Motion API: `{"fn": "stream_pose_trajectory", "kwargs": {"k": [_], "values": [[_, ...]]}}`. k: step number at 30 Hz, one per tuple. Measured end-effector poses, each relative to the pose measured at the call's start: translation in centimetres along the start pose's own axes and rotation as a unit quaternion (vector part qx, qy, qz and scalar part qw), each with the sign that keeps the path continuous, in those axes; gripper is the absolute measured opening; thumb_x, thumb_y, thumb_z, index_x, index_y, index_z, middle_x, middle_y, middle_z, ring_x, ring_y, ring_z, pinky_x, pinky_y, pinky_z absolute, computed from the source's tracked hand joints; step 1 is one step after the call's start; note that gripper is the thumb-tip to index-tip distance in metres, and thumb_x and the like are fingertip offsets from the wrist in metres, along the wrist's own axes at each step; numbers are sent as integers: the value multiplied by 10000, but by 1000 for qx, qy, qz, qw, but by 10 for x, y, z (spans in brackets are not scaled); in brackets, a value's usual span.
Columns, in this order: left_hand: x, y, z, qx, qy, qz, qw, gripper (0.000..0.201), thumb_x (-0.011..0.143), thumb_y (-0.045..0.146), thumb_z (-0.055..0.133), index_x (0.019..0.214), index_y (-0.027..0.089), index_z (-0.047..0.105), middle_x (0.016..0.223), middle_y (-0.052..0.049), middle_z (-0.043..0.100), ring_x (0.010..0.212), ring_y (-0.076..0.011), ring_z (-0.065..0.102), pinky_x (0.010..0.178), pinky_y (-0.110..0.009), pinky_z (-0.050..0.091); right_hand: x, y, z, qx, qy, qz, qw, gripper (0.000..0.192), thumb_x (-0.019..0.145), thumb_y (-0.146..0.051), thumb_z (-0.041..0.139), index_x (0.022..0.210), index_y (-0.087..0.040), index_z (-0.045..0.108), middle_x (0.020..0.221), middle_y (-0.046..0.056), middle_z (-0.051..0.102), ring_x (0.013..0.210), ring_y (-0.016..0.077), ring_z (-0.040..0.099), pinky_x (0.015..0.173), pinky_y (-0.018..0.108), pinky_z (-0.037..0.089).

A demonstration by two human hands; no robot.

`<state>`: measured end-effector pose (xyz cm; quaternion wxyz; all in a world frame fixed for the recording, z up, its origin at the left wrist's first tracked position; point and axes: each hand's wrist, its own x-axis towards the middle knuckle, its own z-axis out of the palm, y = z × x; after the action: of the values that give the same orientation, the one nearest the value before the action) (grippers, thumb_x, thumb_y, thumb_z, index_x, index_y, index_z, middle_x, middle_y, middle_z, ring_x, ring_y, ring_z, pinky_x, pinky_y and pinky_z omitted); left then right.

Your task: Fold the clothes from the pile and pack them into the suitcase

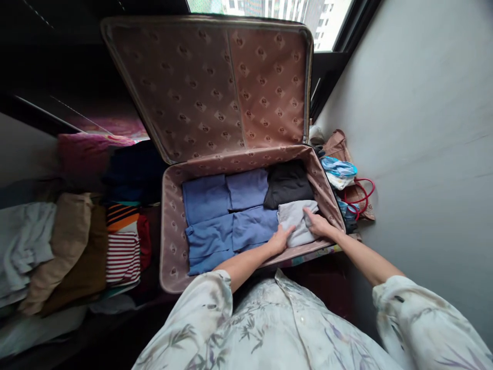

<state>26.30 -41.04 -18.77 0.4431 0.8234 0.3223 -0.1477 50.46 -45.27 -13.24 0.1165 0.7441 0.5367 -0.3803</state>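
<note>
An open suitcase (175, 267) with a patterned pinkish-brown lining lies before me, its lid raised at the back. In its front right corner is a light grey folded garment (296, 218). My left hand (282, 240) grips the garment's near left edge, thumb and finger on the cloth. My right hand (319, 224) holds its right side, index finger stretched along the top. Behind it sits a black folded garment (289, 182). Several blue folded garments (210, 239) fill the left and middle in two rows. The undersides of both hands are hidden.
Stacked clothes stand left of the suitcase, among them a striped garment (123, 257), a brown garment (87, 262) and a pale grey garment (25, 246). Bags, one with red handles (365, 190), lie at right against the wall (431, 154). A window (277, 10) is behind the lid.
</note>
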Motion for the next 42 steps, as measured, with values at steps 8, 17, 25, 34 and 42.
{"fn": "stream_pose_trajectory", "kwargs": {"k": [8,17,25,34,42], "values": [[9,29,-5,140,13,-12,990,658,955,202,499,1582,346,365,1348,-211,533,1105,-365,658,907,-527,531,-26,-15,-3,-235,104,32,966,653,959,-159,441,1603,-164,334,1225,274,600,1155,369,578,930,483,508],[52,7,-30,250,80,118,958,1402,565,509,929,1651,154,116,1702,-249,-51,1570,-443,-78,1221,-685,76,14,-21,12,-222,66,31,972,1430,579,-270,964,1659,-281,27,1686,278,9,1516,501,182,1050,550,466],[78,-16,-6,248,62,81,963,1508,501,601,936,1660,222,49,1691,-230,-154,1568,-418,-140,1190,-738,47,54,8,35,-174,60,33,982,1420,549,-259,951,1664,-199,72,1687,283,41,1547,436,199,1156,501,393],[39,-15,-17,272,36,113,955,1302,644,525,865,1645,121,136,1689,-277,-57,1564,-460,-77,1178,-747,100,31,-68,70,-163,46,50,984,1410,562,-309,958,1657,-316,69,1661,329,-116,1446,638,219,947,775,409],[-63,-31,-40,220,-1,33,975,702,766,395,812,1404,208,586,1581,-222,402,1480,-484,302,1090,-702,359,59,-57,102,-102,49,121,986,1468,573,-319,901,1614,-412,-130,1582,323,-353,1436,674,136,896,760,414]]}}
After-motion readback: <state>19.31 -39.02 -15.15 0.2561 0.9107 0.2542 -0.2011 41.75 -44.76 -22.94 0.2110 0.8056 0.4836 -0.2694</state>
